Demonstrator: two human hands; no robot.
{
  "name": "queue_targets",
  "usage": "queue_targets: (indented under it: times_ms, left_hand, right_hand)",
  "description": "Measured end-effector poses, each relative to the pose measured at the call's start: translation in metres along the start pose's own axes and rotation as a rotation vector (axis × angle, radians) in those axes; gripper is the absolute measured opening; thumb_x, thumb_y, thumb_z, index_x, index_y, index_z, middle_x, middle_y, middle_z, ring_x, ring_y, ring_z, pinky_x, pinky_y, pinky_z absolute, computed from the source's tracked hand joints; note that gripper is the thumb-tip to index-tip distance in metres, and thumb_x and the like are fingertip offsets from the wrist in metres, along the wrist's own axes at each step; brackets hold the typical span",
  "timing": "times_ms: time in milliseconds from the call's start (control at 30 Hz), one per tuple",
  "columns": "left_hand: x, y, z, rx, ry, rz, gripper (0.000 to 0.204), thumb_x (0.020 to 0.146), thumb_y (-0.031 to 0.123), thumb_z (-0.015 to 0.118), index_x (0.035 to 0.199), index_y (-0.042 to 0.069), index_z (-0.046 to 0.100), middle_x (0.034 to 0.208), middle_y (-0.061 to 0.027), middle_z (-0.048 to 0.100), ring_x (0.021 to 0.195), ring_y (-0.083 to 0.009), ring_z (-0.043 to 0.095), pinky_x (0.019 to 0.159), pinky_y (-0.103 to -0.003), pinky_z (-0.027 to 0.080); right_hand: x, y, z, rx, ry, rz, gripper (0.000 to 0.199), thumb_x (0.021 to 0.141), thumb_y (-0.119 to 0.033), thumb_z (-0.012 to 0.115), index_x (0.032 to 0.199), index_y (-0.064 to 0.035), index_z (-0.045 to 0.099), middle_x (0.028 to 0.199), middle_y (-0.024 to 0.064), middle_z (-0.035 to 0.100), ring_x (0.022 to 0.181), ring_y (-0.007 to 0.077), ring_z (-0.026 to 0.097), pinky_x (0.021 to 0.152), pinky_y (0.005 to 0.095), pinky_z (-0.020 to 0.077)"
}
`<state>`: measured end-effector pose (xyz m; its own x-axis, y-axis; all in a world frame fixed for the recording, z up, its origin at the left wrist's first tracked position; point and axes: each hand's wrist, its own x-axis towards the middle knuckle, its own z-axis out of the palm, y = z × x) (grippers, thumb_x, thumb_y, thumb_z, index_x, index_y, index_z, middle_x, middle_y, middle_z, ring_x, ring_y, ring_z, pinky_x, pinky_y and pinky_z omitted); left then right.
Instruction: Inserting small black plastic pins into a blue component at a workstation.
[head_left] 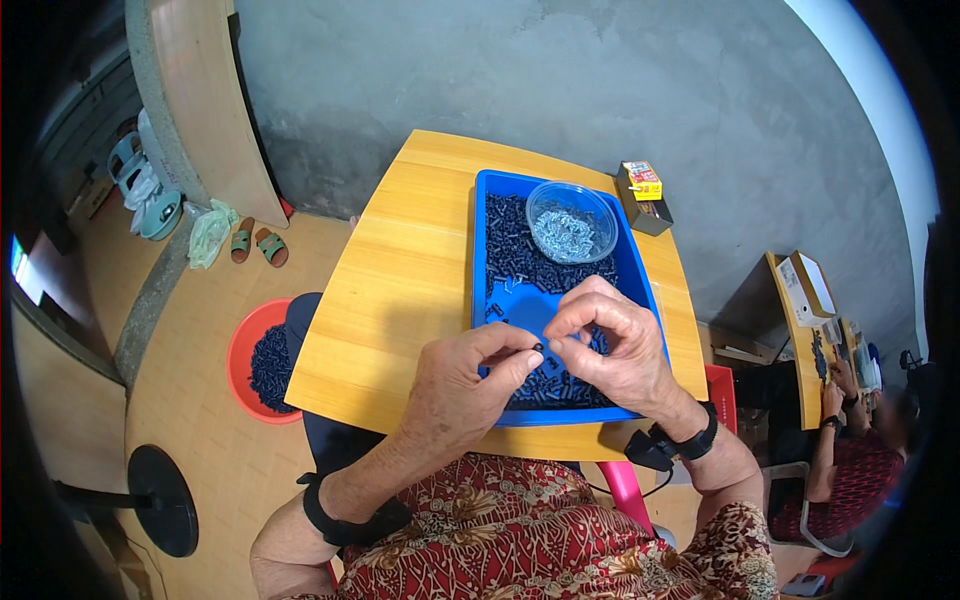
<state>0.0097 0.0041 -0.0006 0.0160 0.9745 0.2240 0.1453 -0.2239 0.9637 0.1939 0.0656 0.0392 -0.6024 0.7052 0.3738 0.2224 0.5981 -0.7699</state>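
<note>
Over a blue tray (480,240), my left hand (452,385) pinches a small black part (538,348) between thumb and forefinger. Close to it, almost touching, the thumb and forefinger of my right hand (622,345) are pressed together. Whatever sits between those right fingertips is too small to make out. Many small black parts (510,235) fill much of the tray, with a bare blue patch in its middle. A clear round bowl (572,222) of small silvery metal pieces (566,238) rests on the black parts at the tray's far right.
The tray lies on a yellow wooden table (400,240). A small dark box with a yellow-red pack (643,182) stands at its far right corner. Left of the table, a red basin (240,350) holds more black parts. A person (850,450) works at another table on the right.
</note>
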Motion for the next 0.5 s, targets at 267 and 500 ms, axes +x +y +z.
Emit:
queue_targets:
  times_ms: [267,500]
  left_hand:
    - [0.0,-0.001,0.0,0.011,0.005,-0.014,0.015,0.087,0.011,0.069,0.097,0.0,0.068,0.08,-0.0037,0.068,0.075,-0.0071,0.06,0.066,-0.023,0.047]
    - [0.0,-0.001,0.001,0.021,0.016,-0.012,0.015,0.087,0.011,0.07,0.097,0.0,0.069,0.08,-0.0035,0.068,0.074,-0.0073,0.06,0.065,-0.023,0.047]
  right_hand:
    - [-0.007,0.009,0.006,0.208,0.025,0.131,0.005,0.084,0.0,0.065,0.088,-0.0026,0.064,0.081,-0.0026,0.058,0.072,0.0029,0.05,0.064,0.0203,0.0428]
    - [-0.008,0.012,0.009,0.451,0.032,0.252,0.005,0.086,-0.001,0.067,0.09,-0.0021,0.064,0.082,-0.0047,0.056,0.073,0.0018,0.049,0.063,0.0187,0.0413]
